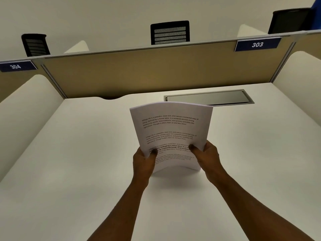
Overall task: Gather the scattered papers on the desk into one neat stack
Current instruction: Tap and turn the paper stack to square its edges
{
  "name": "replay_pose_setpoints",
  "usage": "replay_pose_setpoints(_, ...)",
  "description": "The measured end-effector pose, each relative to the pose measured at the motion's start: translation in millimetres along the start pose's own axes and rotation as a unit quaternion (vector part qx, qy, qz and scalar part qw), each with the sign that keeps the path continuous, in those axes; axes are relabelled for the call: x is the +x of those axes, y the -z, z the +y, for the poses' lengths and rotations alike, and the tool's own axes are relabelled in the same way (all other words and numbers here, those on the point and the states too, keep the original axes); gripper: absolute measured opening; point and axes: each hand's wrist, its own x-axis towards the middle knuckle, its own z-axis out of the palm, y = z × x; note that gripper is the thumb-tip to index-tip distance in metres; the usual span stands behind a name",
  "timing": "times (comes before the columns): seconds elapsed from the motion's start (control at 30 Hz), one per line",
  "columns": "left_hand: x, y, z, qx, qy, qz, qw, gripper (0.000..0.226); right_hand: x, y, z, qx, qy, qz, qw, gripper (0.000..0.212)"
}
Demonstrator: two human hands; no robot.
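A stack of white printed papers (171, 129) stands upright on its bottom edge on the white desk (86, 162), bowed slightly toward me. My left hand (144, 161) grips the stack's lower left side, thumb on the front page. My right hand (207, 153) grips the lower right side the same way, thumb on the text. The fingers of both hands are hidden behind the sheets. No loose sheets lie elsewhere on the desk.
A grey cable-tray lid (209, 97) is set into the desk behind the stack. A tan partition (139, 73) with blue labels 304 (16, 66) and 303 (257, 44) closes the back. White side dividers flank the desk. Black chair backs (169, 33) rise beyond.
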Motion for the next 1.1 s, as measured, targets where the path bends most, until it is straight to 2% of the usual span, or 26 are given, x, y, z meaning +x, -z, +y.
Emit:
replay_pose_setpoints(0.1, -0.2, 1.8, 9.5, 0.035, -0.032, -0.007, 0.999, 0.031, 3.9, 4.0, -11.2, 0.003, 0.03, 0.005, 1.0, 0.027)
replay_pose_setpoints(0.17, 1.4, 6.9, 20.0, 0.086, -0.077, -0.02, 0.993, 0.031, 7.0, 9.4, -27.6, -0.016, 0.079, 0.075, 0.994, 0.039)
replay_pose_setpoints(0.23, 4.5, 12.1, 32.4, 0.145, -0.124, -0.032, 0.981, 0.022, 9.1, 17.9, -48.0, -0.126, 0.197, 0.175, 0.956, 0.065)
replay_pose_setpoints(0.27, 6.4, 14.5, 39.9, 0.172, -0.142, -0.041, 0.974, 0.012, 8.6, 22.5, -60.3, -0.181, 0.265, 0.195, 0.927, 0.076)
replay_pose_setpoints(0.3, 8.0, 16.7, 47.9, 0.206, -0.16, -0.051, 0.964, 0.008, 7.0, 26.1, -74.6, -0.23, 0.323, 0.187, 0.898, 0.082)
replay_pose_setpoints(0.33, 9.7, 17.7, 54.6, 0.24, -0.178, -0.063, 0.952, 0.015, 4.9, 27.9, -89.4, -0.278, 0.367, 0.161, 0.873, 0.084)
replay_pose_setpoints(0.4, 11.9, 17.7, 65.9, 0.286, -0.193, -0.09, 0.934, 0.013, 0.8, 28.1, -116.0, -0.357, 0.396, 0.096, 0.84, 0.077)
replay_pose_setpoints(0.43, 10.5, 17.5, 72.6, 0.297, -0.2, -0.102, 0.928, 0.009, 1.6, 28.8, -125.2, -0.377, 0.386, 0.062, 0.84, 0.07)
replay_pose_setpoints(0.57, 4.1, 22.3, 93.1, 0.329, -0.218, -0.135, 0.909, 0.024, 6.0, 39.9, -140.9, -0.36, 0.3, -0.029, 0.883, 0.024)
replay_pose_setpoints(0.63, 2.9, 27.5, 98.7, 0.35, -0.217, -0.133, 0.902, 0.026, 6.0, 45.1, -140.7, -0.323, 0.287, -0.06, 0.9, 0.02)
replay_pose_setpoints(0.73, 0.1, 31.4, 105.1, 0.354, -0.217, -0.118, 0.902, 0.025, 1.4, 45.9, -136.8, -0.302, 0.296, -0.077, 0.903, 0.019)
replay_pose_setpoints(0.8, -2.4, 33.6, 103.0, 0.334, -0.218, -0.07, 0.914, 0.039, -3.4, 47.7, -135.1, -0.275, 0.312, -0.07, 0.907, 0.01)
replay_pose_setpoints(0.9, -0.7, 41.8, 85.2, 0.241, -0.275, 0.097, 0.926, 0.08, -7.2, 55.0, -135.4, -0.239, 0.327, -0.042, 0.913, 0.012)
replay_pose_setpoints(0.93, 1.9, 44.4, 78.2, 0.199, -0.268, 0.136, 0.933, 0.087, -6.4, 58.1, -134.6, -0.225, 0.32, -0.033, 0.92, 0.014)
replay_pose_setpoints(0.97, 5.0, 45.3, 74.4, 0.151, -0.23, 0.148, 0.95, 0.09, -5.0, 60.9, -133.6, -0.208, 0.31, -0.029, 0.927, 0.016)
replay_pose_setpoints(1.03, 14.5, 43.9, 68.9, 0.019, -0.118, 0.097, 0.988, 0.087, 0.1, 65.2, -129.2, -0.167, 0.287, -0.035, 0.943, 0.02)
replay_pose_setpoints(1.1, 21.6, 40.5, 64.1, -0.119, -0.053, 0.023, 0.991, 0.076, 5.6, 66.7, -122.2, -0.129, 0.258, -0.046, 0.956, 0.021)
